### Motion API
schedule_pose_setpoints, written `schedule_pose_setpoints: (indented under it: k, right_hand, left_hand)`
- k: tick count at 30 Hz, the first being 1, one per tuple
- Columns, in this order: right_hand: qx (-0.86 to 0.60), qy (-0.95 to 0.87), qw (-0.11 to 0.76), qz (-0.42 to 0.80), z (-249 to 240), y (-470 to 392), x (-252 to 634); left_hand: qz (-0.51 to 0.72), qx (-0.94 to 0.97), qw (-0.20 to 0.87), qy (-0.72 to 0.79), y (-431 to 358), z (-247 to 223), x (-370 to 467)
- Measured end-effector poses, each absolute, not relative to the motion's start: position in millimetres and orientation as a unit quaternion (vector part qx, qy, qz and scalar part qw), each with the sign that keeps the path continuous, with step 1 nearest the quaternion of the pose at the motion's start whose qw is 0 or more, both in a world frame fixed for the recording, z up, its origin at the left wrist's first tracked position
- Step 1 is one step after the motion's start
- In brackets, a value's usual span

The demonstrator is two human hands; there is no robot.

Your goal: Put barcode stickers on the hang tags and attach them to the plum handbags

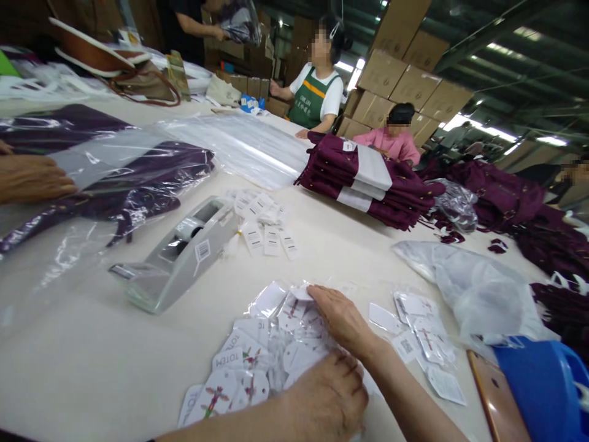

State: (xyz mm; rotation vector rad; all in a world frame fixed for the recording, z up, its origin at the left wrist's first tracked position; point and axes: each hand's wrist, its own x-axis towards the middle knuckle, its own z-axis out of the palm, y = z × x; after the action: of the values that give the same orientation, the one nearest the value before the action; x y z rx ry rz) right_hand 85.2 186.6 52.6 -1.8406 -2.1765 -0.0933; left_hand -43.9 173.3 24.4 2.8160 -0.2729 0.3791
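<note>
- Sorting through the tags (257, 362), I have both hands down on the heap, which lies on the table (92, 368) right in front of me, near its front edge.
- My right hand (343, 319) lies flat on the far side of the heap, fingers stretched out and together, fingertips on a tag at the top; it grips nothing that I can see.
- My left hand (329, 399) rests on the near side of the heap, knuckles up and fingers curled under; I cannot tell whether it holds a tag.
- A smaller scatter of tags (423, 344) lies just to the right of my right wrist.
- A grey tape dispenser (177, 255) stands to the left of the heap, well clear of my hands.
- Small white labels (264, 224) lie spread beyond the dispenser.
- A crumpled clear bag (478, 294) sits at the right, and a blue tub (543, 387) pokes in at the lower right corner with a brown board (492, 399) beside it.
- At the far left another person's hand (32, 178) presses on a bagged purple garment (115, 178).
- A sheet of clear plastic (243, 144) lies farther back on the table.
- A stack of folded purple garments (363, 184) with white bands sits past the middle, with loose purple garments (506, 196) heaped to its right.
- Two people work at the far side, one in a green apron (310, 101), one in pink (396, 144), in front of stacked cartons (405, 80).
</note>
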Motion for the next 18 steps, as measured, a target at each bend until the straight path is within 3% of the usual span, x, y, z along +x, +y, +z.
schedule_pose_setpoints:
  k: [5,7,10,13,18]
  right_hand:
    - [-0.726,-0.626,0.242,-0.148,71,159,108]
    - [-0.756,-0.579,0.229,-0.202,80,135,130]
    - [-0.818,-0.489,0.143,-0.266,90,93,170]
    - [-0.849,-0.460,0.070,-0.250,87,69,190]
    - [-0.748,-0.620,0.222,-0.083,70,114,127]
  left_hand:
    - [0.137,0.975,0.145,-0.098,176,28,-47]
    - [0.137,0.975,0.147,-0.099,178,33,-51]
    - [0.133,0.975,0.150,-0.096,179,38,-53]
    - [0.125,0.974,0.160,-0.096,180,39,-53]
    - [0.117,0.974,0.171,-0.094,177,37,-50]
